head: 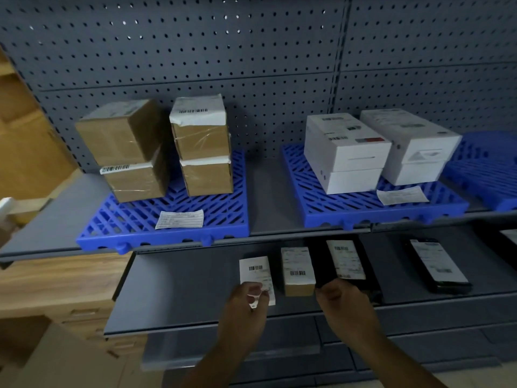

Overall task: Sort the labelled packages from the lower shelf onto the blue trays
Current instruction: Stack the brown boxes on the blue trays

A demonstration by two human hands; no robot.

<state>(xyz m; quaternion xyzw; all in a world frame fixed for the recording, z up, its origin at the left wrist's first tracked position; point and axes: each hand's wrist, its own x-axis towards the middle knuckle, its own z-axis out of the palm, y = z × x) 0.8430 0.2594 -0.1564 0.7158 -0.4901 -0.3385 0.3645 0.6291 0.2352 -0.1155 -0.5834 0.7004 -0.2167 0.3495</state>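
Note:
On the lower shelf [179,289] lie several labelled packages: a white one [256,271], a small brown box [298,271], a black package [347,263] and another black package [439,266] further right. My left hand [246,301] grips the near end of the white package. My right hand [340,299] is closed on the near end of the first black package. On the upper shelf, the left blue tray [134,222] carries several brown boxes [156,147]. The middle blue tray [349,208] carries several white boxes [375,149].
A third blue tray [486,169] sits at the far right of the upper shelf. Paper slips [180,219] lie on the fronts of the left and middle trays. A perforated grey back panel rises behind. Wooden furniture and a cardboard box [64,359] stand at the left.

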